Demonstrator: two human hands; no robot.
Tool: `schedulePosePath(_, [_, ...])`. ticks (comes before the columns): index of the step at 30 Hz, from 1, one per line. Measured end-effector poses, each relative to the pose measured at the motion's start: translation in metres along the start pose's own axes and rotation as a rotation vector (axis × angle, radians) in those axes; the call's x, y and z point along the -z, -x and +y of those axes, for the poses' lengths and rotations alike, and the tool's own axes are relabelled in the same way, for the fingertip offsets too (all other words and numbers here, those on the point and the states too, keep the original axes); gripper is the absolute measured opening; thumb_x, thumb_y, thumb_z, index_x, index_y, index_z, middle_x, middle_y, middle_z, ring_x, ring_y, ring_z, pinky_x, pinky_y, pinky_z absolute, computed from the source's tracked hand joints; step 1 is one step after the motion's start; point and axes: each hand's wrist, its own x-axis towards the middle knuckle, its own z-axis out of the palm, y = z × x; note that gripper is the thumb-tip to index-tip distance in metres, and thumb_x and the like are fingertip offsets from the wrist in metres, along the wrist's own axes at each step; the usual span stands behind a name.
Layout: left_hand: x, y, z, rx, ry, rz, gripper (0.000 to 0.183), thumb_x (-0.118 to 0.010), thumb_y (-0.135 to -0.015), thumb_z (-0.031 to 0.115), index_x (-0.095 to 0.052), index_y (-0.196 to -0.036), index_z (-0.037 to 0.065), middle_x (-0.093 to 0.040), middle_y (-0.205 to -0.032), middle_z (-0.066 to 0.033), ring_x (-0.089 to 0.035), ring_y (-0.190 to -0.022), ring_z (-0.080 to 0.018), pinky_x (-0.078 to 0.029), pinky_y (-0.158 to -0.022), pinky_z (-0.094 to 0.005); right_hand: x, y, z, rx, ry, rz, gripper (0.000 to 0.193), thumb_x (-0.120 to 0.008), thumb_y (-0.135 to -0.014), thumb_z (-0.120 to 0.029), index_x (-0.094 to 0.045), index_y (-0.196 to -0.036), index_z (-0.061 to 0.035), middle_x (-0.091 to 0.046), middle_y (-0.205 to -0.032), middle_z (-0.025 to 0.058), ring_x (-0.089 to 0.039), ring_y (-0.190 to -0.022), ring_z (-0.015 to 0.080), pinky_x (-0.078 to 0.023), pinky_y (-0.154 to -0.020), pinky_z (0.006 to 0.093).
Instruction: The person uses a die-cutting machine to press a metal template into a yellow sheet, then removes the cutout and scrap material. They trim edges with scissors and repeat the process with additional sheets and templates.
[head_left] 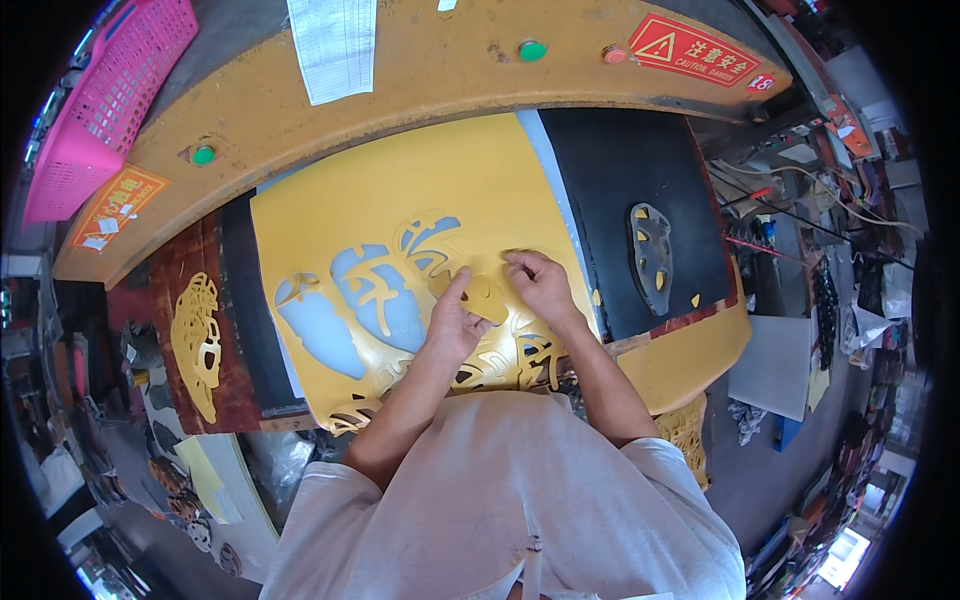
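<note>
One small yellow piece [488, 299] is held in the half-open grasp of the left hand [457, 326] over the slotted yellow sheet [400, 165], while the right hand [543, 284] is curled almost closed nearby, its contents impossible to tell. A dark openwork frame [654, 270] is laid on a black board [605, 180] rightward, yellow openwork [190, 350] on a reddish board [236, 362] leftward; the far side is barred by an orange beam [440, 65], with cluttered grey floor [750, 482] around.

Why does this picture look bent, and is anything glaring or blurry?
Head view: the fisheye lens bows the mustard beam and blackens the corners; a bright patch at lower right is washed out; rim clutter looks soft, while the left hand, right hand and yellow sheet look clearer.
</note>
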Motion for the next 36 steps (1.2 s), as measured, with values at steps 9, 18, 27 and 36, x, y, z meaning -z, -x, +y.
schedulePosePath(9, [-0.001, -0.020, 0.014, 0.020, -0.235, -0.085, 0.044, -0.071, -0.095, 0.015, -0.058, -0.137, 0.007, -0.065, -0.136, -0.0099, -0.065, -0.122, -0.0287, -0.055, -0.106, -0.0475, 0.016, -0.027, -0.013, -0.114, -0.012, -0.132, 0.027, -0.069, -0.099, -0.023, -0.077, -0.113, -0.0011, -0.079, -0.094, 0.0129, -0.072, -0.085, 0.0168, -0.056, -0.081, 0.0330])
schedulePosePath(18, [-0.027, -0.014, 0.020, 0.004, -0.020, -0.072, 0.042, -0.067, -0.102, 0.024, -0.059, -0.141, 0.010, -0.067, -0.136, -0.0093, -0.065, -0.125, -0.0296, -0.053, -0.108, -0.0520, 0.002, -0.057, -0.017, -0.016, -0.064, -0.034, 0.024, -0.069, -0.100, -0.024, -0.077, -0.106, -0.0019, -0.074, -0.081, 0.0167, -0.072, -0.073, 0.0252, -0.056, -0.071, 0.0369])
schedulePosePath(27, [-0.033, -0.039, 0.000, -0.065, -0.139, 0.236, 0.037, -0.061, -0.107, 0.023, -0.058, -0.142, 0.011, -0.066, -0.136, -0.0086, -0.064, -0.126, -0.0304, -0.053, -0.107, -0.0554, -0.009, -0.057, -0.006, 0.188, -0.007, 0.231, 0.017, -0.070, -0.097, -0.018, -0.076, -0.098, -0.0026, -0.074, -0.088, 0.0209, -0.074, -0.079, 0.0377, -0.059, -0.073, 0.0421])
schedulePosePath(36, [-0.019, -0.031, 0.005, -0.122, -0.226, 0.185, 0.033, -0.064, -0.107, 0.023, -0.061, -0.137, 0.008, -0.068, -0.127, -0.0078, -0.068, -0.118, -0.0261, -0.059, -0.097, -0.0503, -0.010, -0.060, -0.004, 0.189, 0.031, 0.247, 0.019, -0.071, -0.099, -0.020, -0.075, -0.101, -0.0013, -0.076, -0.090, 0.0182, -0.074, -0.077, 0.0316, -0.059, -0.071, 0.0367])
